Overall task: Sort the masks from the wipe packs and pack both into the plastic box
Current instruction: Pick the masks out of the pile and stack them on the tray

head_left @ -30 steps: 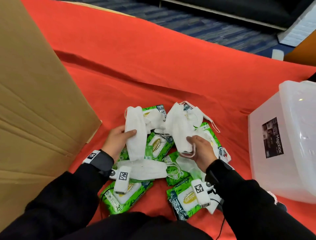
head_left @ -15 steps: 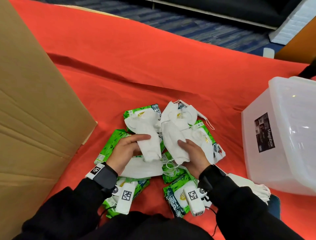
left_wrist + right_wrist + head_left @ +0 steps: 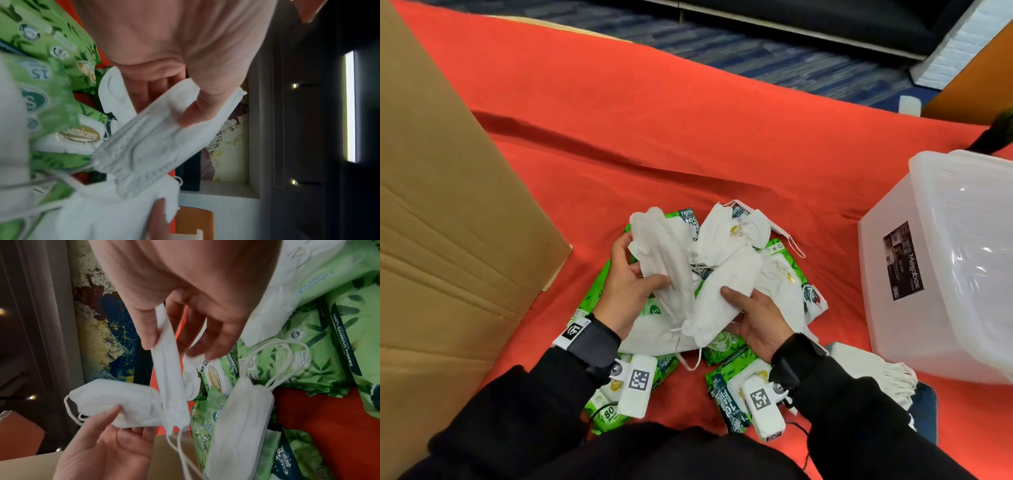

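Note:
A heap of white masks and green wipe packs [image 3: 726,387] lies on the red cloth in front of me. My left hand [image 3: 635,274] pinches one folded white mask [image 3: 661,253] between thumb and fingers, lifted above the heap; the left wrist view shows this mask [image 3: 156,138] under the thumb. My right hand [image 3: 751,308] pinches a second white mask [image 3: 722,294], its ear loops hanging down; the right wrist view shows that mask [image 3: 170,369] edge-on. More masks [image 3: 736,233] lie on the packs behind. The translucent plastic box [image 3: 945,274] stands at the right.
A large brown cardboard sheet [image 3: 448,240] fills the left side. The red cloth [image 3: 688,137] stretches far back to a blue carpet. A white fringed cloth [image 3: 873,373] lies beside the box's near corner. Wrist cameras with tag markers hang under both wrists.
Both hands have lifted their masks off the heap and brought them together over its middle. The head view has shifted slightly, with the box nearer the right edge.

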`<state>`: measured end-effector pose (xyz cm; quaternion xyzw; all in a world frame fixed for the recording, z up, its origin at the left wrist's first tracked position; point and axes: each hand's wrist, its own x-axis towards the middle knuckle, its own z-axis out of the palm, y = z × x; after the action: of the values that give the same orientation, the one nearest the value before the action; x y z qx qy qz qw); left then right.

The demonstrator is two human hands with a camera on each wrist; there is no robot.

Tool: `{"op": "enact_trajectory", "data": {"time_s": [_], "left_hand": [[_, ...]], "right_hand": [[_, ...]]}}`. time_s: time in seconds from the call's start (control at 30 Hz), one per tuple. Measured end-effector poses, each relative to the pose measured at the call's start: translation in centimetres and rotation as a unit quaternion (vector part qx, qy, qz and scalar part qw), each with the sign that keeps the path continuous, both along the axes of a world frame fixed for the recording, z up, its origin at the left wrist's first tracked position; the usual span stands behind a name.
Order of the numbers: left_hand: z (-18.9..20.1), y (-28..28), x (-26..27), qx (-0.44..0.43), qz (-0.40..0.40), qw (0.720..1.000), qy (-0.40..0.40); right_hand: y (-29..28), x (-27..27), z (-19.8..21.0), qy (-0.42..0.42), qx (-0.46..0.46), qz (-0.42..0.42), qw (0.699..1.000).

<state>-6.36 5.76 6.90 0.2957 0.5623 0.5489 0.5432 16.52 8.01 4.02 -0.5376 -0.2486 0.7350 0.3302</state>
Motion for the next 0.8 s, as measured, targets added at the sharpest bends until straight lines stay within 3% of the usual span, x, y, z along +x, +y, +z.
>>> {"op": "enact_trajectory", "data": {"time_s": [0.1, 0.2, 0.4, 0.57, 0.67, 0.73, 0.8], "left_hand": [[0.7, 0.7, 0.2, -0.018, 0.001, 1.000, -0.020], [1.0, 0.6, 0.6, -0.047, 0.008, 0.993, -0.107], [0.2, -0.7, 4.3, -0.125, 0.062, 0.930, -0.339], [-2.3, -1.6, 7.4, -0.211, 0.105, 0.921, -0.309], [-2.9, -1.1, 7.2, -0.177, 0.131, 0.922, -0.317], [-2.9, -0.9, 6.5, -0.153, 0.153, 0.938, -0.272], [-3.3, -0.5, 5.6, -0.115, 0.170, 0.953, -0.221]], "right_hand": [[-0.1, -0.2, -0.2, -0.036, 0.019, -0.018, 0.999], [-0.2, -0.4, -0.1, -0.028, 0.028, -0.061, 0.997], [-0.6, -1.7, 0.0, 0.047, 0.013, -0.158, 0.986], [-2.0, -3.3, 0.1, 0.110, 0.022, -0.130, 0.985], [-2.6, -3.0, 0.1, 0.108, 0.041, -0.086, 0.990], [-2.9, -2.3, 0.1, 0.092, 0.055, -0.047, 0.993], [-2.8, -1.1, -0.1, 0.109, 0.055, -0.066, 0.990]]}}
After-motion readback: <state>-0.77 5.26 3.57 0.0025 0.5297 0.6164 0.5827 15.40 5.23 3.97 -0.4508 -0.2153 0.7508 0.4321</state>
